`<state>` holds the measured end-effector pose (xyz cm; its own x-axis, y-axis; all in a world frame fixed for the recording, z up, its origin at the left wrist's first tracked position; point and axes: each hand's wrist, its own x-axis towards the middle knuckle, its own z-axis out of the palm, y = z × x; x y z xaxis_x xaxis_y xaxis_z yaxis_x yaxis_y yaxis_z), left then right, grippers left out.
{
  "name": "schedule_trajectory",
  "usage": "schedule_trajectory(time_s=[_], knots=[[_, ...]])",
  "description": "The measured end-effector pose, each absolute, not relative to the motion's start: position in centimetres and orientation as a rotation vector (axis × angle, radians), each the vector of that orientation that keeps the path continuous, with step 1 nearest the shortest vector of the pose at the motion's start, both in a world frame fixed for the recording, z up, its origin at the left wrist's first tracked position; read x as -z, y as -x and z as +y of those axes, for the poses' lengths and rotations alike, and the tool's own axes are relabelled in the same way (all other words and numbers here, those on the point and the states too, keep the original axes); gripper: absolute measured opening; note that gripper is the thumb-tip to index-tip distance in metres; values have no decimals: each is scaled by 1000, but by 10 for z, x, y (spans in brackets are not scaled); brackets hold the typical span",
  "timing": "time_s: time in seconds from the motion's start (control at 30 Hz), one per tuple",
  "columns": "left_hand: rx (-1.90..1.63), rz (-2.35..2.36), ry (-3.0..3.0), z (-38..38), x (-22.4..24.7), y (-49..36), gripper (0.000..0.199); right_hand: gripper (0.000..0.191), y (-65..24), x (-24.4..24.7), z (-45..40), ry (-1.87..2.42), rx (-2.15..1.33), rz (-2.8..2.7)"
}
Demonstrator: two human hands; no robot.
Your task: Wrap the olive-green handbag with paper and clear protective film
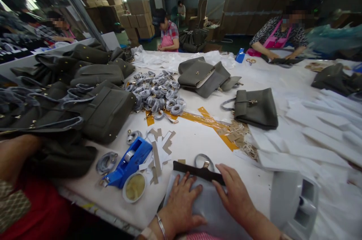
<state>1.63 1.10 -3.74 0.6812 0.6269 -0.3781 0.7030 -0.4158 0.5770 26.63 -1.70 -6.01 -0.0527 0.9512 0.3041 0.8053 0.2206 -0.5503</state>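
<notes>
In front of me lies a dark handbag (198,172) with a translucent grey sheet (217,211) over its body, its looped handle (204,160) standing beyond the dark edge strip. My left hand (183,200) rests flat on the sheet, fingers spread and tips near that strip. At the strip's right end, my right hand (236,193) has the edge between thumb and forefinger. The underside of the bag is hidden. Left of it are a blue tape dispenser (131,160), a bowl of yellowish stuff (135,187) and loose card strips (158,153).
Dark handbags (107,111) are piled left, beside a co-worker's arm (17,157). Wrapped coiled straps (158,91) lie mid-table. Beyond are more bags (256,108), cord tags (240,134) and white sheets (313,126). A grey dispenser (294,204) stands right. Co-workers (169,36) sit opposite.
</notes>
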Motion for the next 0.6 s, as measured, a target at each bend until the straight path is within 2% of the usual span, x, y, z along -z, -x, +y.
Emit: schedule_trajectory(time_s=[0.07,0.2,0.23,0.3,0.47,0.6], knots=[[125,1025,-2175,9,37,-19,100,49,-257,48,4,1622,-456,-1824],[81,1072,-2253,2,39,-21,99,21,-238,35,21,1562,-783,-1925],[68,1082,-2271,0,40,-20,101,19,-234,34,17,1531,-823,-1987],[52,1099,-2286,-4,41,-17,101,22,-228,35,-1,1434,-851,-2130],[6,1098,-2283,-12,49,-13,70,27,-222,58,-55,1329,-768,-2292],[-63,1153,-2295,-24,58,-9,62,27,-224,76,-76,1303,-717,-2272]])
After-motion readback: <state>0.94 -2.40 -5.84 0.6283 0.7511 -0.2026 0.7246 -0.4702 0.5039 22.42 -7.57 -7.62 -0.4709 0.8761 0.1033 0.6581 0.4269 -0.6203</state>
